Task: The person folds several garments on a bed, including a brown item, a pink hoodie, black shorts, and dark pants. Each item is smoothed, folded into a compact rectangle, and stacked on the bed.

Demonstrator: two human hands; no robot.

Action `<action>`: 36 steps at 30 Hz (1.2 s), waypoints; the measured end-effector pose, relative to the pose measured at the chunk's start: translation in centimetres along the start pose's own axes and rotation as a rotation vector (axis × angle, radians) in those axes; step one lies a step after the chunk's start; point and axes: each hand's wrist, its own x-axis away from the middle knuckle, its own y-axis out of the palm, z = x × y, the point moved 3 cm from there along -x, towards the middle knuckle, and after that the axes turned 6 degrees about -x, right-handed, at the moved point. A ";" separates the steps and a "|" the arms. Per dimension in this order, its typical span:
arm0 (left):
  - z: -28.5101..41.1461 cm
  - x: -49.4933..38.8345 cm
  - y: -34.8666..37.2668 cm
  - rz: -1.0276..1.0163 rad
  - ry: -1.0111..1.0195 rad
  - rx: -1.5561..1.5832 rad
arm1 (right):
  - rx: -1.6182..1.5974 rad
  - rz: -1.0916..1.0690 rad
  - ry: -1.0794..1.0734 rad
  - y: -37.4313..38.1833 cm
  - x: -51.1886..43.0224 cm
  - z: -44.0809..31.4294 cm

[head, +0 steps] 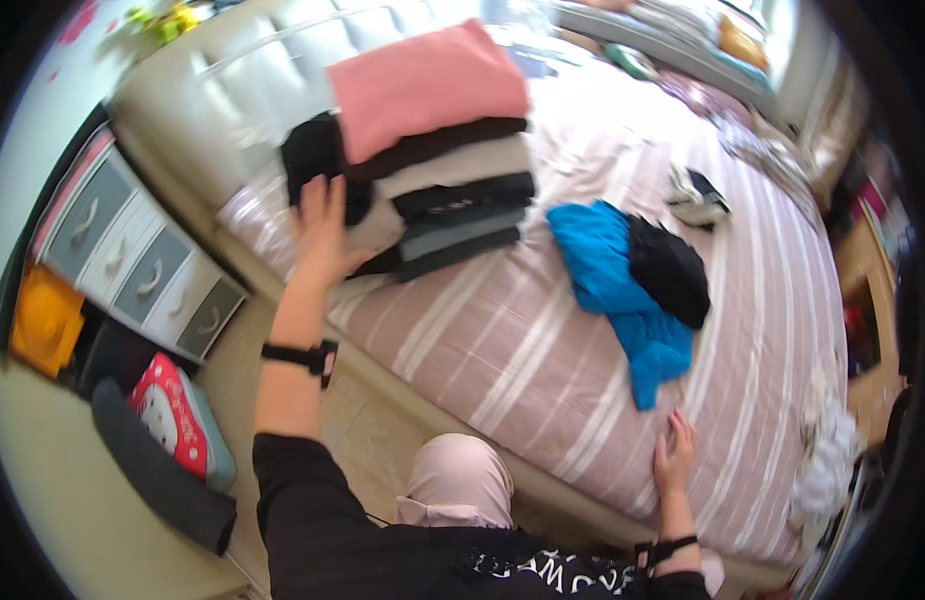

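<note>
My left hand [324,232], fingers spread, is at the left side of a stack of folded clothes [462,206]; whether it touches the stack I cannot tell. A folded pink cloth [432,90] lies on top, over dark, beige and grey layers, with black fabric [312,154] at the left. My right hand [675,454] is at the near part of the striped bedspread [537,360], apart from the clothes and holding nothing. Beyond it lie a crumpled blue garment [605,262] and a black garment [668,270] partly over it. Farther off is a small black-and-white cloth item [697,197].
A tufted headboard [237,82] borders the bed at upper left. Left of the bed stand a grey-and-white drawer unit [143,255], an orange item [46,319] and a red patterned cushion [173,420]. White crumpled fabric [826,457] lies at the bed's right edge.
</note>
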 end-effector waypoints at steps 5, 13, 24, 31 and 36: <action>6.4 4.2 -0.1 0.400 0.058 0.108 | -0.039 0.032 0.012 -0.3 -0.2 0.2; 28.3 13.5 7.9 -0.318 0.683 0.605 | -0.136 -0.032 0.131 -1.2 -7.3 4.9; 31.0 14.2 9.6 -0.394 0.774 0.510 | -1.195 0.034 0.695 4.2 -22.3 9.8; 31.1 14.0 9.5 -0.377 0.757 0.522 | -0.497 0.048 0.632 6.4 -23.3 13.3; 30.9 14.2 9.8 -0.377 0.752 0.526 | -0.498 -0.267 0.643 3.1 -21.0 11.8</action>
